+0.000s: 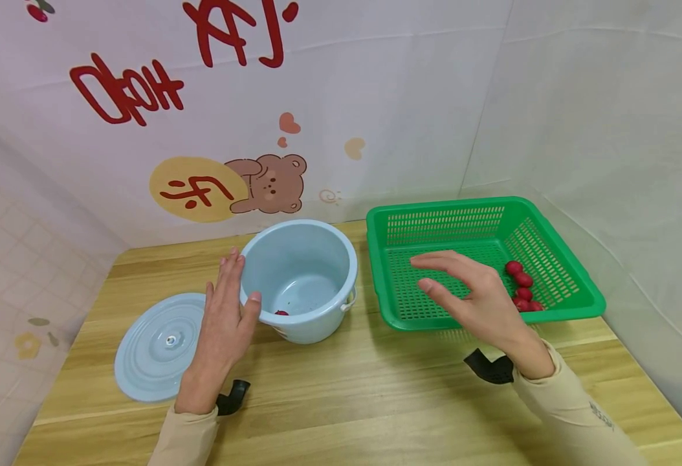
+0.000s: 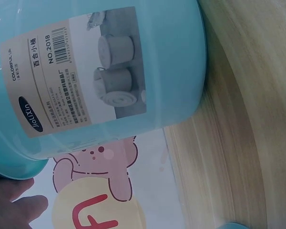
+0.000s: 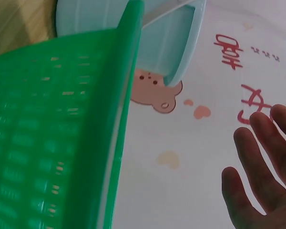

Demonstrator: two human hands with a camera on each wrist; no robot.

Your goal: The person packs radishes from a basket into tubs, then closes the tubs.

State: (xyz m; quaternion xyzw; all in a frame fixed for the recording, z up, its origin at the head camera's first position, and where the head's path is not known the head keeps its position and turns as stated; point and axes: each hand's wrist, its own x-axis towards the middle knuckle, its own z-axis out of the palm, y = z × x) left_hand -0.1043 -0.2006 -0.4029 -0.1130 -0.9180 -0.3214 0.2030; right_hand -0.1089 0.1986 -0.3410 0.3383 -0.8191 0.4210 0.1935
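A light blue bucket (image 1: 312, 329) stands near the back of the table, a small red piece (image 1: 281, 313) low inside it. My left hand (image 1: 221, 323) is at its left rim, fingers straight and thumb overlapping the rim in the head view. In the left wrist view, the fingers (image 2: 26, 207) show beside the rim, below the bucket's label (image 2: 74, 71). To the right is a green mesh basket (image 1: 378, 272) with several round red radishes (image 1: 523, 279) in its right side. Over the basket's front part hangs my right hand (image 1: 483, 301), fingers spread from the thumb, holding nothing.
A round blue lid (image 1: 156, 372) lies flat on the wooden table (image 1: 329, 408), left of the bucket and partly behind my left hand. The bucket's handle (image 1: 349, 299) hangs at its right side. A printed cloth wall (image 1: 411, 116) rises behind the table.
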